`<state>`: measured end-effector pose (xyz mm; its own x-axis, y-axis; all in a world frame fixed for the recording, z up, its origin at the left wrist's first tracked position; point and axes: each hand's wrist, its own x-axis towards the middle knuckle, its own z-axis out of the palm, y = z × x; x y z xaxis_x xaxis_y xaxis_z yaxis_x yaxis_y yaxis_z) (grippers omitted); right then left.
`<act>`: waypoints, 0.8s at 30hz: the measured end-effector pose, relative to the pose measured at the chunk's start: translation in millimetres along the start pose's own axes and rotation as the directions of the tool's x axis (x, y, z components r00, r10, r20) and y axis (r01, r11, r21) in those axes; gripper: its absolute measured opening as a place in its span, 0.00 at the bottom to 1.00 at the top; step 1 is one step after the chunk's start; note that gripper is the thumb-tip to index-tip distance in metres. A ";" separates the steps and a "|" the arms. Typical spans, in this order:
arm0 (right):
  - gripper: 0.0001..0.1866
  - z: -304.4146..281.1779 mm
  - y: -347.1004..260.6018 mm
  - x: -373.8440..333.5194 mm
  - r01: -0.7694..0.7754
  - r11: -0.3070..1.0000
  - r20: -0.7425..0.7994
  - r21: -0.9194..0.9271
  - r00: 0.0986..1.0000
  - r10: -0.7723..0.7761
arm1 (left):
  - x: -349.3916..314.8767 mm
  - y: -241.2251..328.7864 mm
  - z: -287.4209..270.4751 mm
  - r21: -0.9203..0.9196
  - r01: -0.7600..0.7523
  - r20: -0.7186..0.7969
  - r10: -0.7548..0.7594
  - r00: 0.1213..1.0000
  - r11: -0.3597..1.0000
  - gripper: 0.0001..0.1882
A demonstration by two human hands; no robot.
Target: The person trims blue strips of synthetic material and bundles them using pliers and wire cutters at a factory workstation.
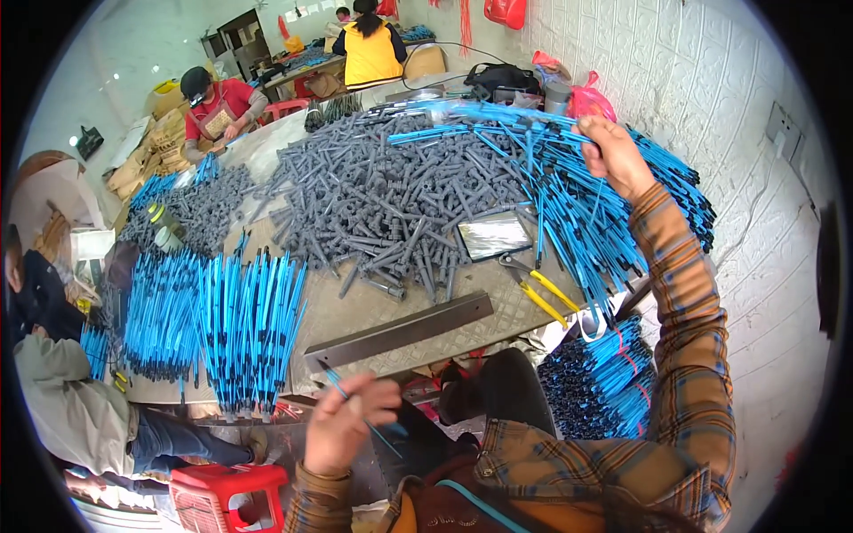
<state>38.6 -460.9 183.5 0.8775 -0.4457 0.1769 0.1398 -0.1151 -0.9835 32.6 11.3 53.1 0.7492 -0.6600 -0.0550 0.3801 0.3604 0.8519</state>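
Observation:
My left hand [348, 425] is closed around a thin blue rod [334, 378] with a dark tip, in front of the table's near edge. At the far right my right hand [613, 153] grips the ends of some blue rods [542, 115], which are blurred and stretch leftward. Below that hand lies a big heap of blue rods with black ends [582, 218]. A large pile of grey ribbed plastic pieces [355, 178] covers the middle of the table. Nearest my left hand on the tabletop is a long dark metal bar [400, 330].
Yellow-handled pliers [546, 298] and a flat shiny rectangle [495, 236] lie before the heap. Stacked blue rods [249, 324] line the left. Bundled rods [613, 382] stand below right. A red stool [227, 497] stands lower left. Several other people sit or stand around.

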 end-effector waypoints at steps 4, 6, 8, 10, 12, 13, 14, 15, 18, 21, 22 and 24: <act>0.09 19.3 -39.6 -36.5 -0.061 0.964 0.315 -0.259 0.938 0.144 | 7.3 34.4 34.1 0.006 -0.087 -0.015 0.087 0.996 0.996 0.19; 0.09 40.5 -54.0 -52.1 -0.053 0.924 0.424 -0.379 0.877 0.225 | 8.5 45.7 53.2 0.131 -0.172 0.039 0.169 0.985 0.976 0.18; 0.10 67.7 -58.8 -64.2 -0.032 0.846 0.557 -0.533 0.739 0.379 | 19.4 51.1 71.7 0.309 -0.169 0.061 0.157 0.986 0.936 0.19; 0.10 93.6 -58.8 -78.5 0.077 0.826 0.645 -0.559 0.666 0.374 | 28.8 46.9 91.8 0.478 -0.174 0.082 0.153 0.985 0.861 0.20; 0.11 117.2 -56.2 -88.6 0.212 0.802 0.735 -0.558 0.574 0.360 | 39.1 32.4 107.1 0.516 -0.210 0.160 0.147 0.976 0.830 0.18; 0.10 125.2 -52.2 -92.9 0.187 0.812 0.739 -0.553 0.559 0.375 | 41.9 25.3 108.6 0.520 -0.203 0.149 0.146 0.978 0.830 0.18; 0.11 132.8 -48.6 -96.9 0.167 0.821 0.747 -0.545 0.542 0.385 | 43.3 19.3 108.7 0.533 -0.185 0.132 0.135 0.982 0.826 0.15; 0.12 138.9 -44.3 -100.4 0.150 0.830 0.756 -0.537 0.522 0.395 | 43.4 14.5 107.4 0.546 -0.168 0.113 0.127 0.985 0.821 0.12; 0.16 127.7 -11.0 -108.5 -0.113 0.990 0.787 -0.084 0.602 0.135 | 39.2 4.0 105.3 0.487 -0.189 0.065 0.180 0.982 0.853 0.08; 0.23 119.1 46.4 -126.7 -0.085 0.989 0.712 0.120 0.702 -0.026 | 37.6 -3.6 102.7 0.340 -0.283 -0.029 0.311 0.950 0.897 0.05; 0.28 122.7 65.9 -138.6 0.050 0.996 0.671 0.068 0.737 -0.083 | 39.0 -5.3 100.6 0.280 -0.362 -0.062 0.393 0.917 0.889 0.05; 0.30 136.6 95.9 -174.2 -0.065 0.998 0.719 0.024 0.694 0.028 | 43.9 -8.9 99.8 0.167 -0.512 -0.136 0.534 0.834 0.842 0.05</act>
<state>-38.2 -273.0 53.1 0.9431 0.3255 0.0677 0.0935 -0.0642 -0.9936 8.0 -86.6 95.0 0.9019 -0.2684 0.3383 -0.1540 0.5320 0.8326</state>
